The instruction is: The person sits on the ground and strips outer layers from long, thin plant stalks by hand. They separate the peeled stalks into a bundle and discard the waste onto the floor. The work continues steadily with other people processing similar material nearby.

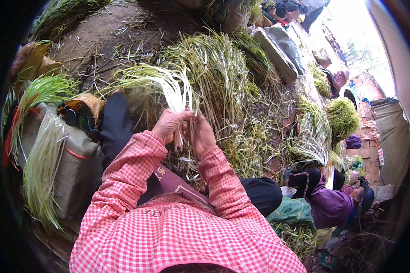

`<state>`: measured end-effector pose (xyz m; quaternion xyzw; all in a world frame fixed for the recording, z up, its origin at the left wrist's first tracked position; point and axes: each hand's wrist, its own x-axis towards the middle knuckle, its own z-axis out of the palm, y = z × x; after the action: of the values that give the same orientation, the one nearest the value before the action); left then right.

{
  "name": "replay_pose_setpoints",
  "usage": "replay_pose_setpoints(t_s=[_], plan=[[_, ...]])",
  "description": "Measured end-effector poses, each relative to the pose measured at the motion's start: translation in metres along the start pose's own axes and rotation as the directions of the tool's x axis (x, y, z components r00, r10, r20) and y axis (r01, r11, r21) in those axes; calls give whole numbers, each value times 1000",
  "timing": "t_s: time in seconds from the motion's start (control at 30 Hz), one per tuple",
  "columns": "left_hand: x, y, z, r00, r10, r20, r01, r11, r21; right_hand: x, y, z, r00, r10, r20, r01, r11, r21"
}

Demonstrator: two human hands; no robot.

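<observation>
My left hand (171,125) is closed around a small bunch of long green-and-white stalks (172,90), likely a leafy vegetable such as garlic chives. Their pale stems fan out above the fist and the greener tips lean to the left; short stem ends stick out below. Close beside it, my right hand (203,132) has bent fingers at the side of the stalks; what they pinch is hard to make out. Just beyond both hands lies a large heap of green and yellowish stalks (215,75) on the ground.
At the left, pale stalks (42,167) drape over a covered block (80,170) near red ties. A co-worker in purple (333,208) sits at the right with stalks in hand. Loose trimmings (246,153) litter the ground, and a round green bundle (342,118) stands farther right.
</observation>
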<state>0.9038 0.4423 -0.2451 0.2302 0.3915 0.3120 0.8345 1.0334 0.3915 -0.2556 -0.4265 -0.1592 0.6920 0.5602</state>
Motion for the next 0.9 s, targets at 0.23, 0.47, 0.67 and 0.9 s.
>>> replay_pose_setpoints(t_s=[0.23,0.47,0.67,0.9], plan=[[-1,38,-12,990,115,-78,-125,984,-129,-19,-7,-2,969,-245,24,224,919,324],[-2,57,-28,903,357,-240,-381,922,-62,-73,7,-34,979,197,50,-31,388,-921],[-6,77,-46,847,390,-361,-476,860,-186,-69,51,-142,807,383,-450,-198,-542,-817],[-2,65,-37,858,382,-343,-476,843,-252,-46,8,-36,962,-267,-51,59,391,-919]])
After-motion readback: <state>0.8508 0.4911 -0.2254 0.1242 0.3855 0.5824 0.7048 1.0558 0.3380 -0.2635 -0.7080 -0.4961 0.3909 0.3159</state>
